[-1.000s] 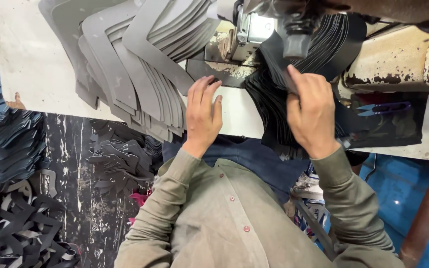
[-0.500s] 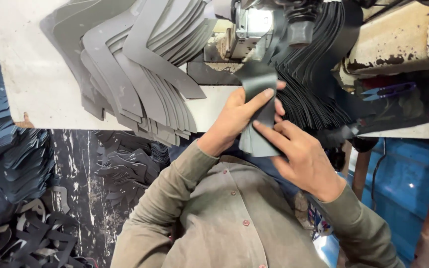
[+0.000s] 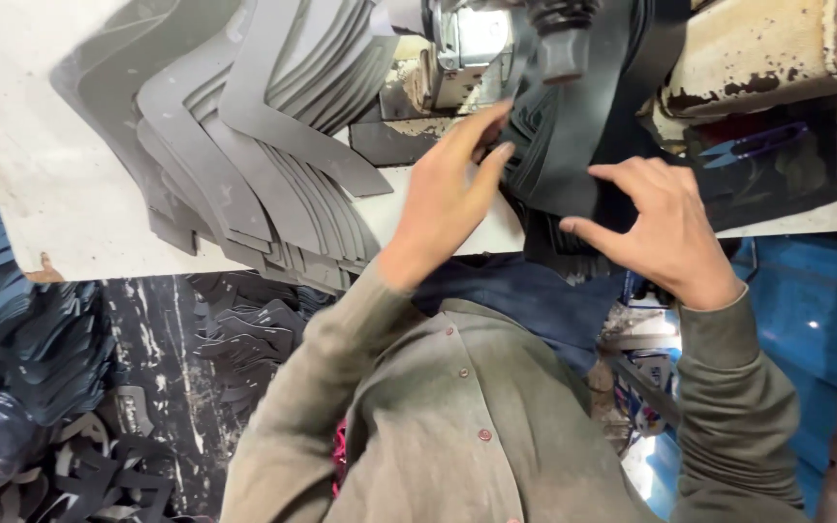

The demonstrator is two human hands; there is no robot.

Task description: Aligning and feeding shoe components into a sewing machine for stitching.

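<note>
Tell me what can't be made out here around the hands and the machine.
Head view only:
- Needle area under the sewing machine head: hidden by the dark piece and cut off by the top edge.
- Left hand fingertips: partly motion-blurred.
- Right hand palm: turned away.
- Grey cut pieces: count unclear, overlapping.

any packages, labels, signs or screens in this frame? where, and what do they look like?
Package, possibly: a small blue and white printed thing low in the gap below the right hand; too blurred to be sure.
No label, sign or screen shows on the white table, the sewing machine, the grey cut pieces or the black pieces.
</note>
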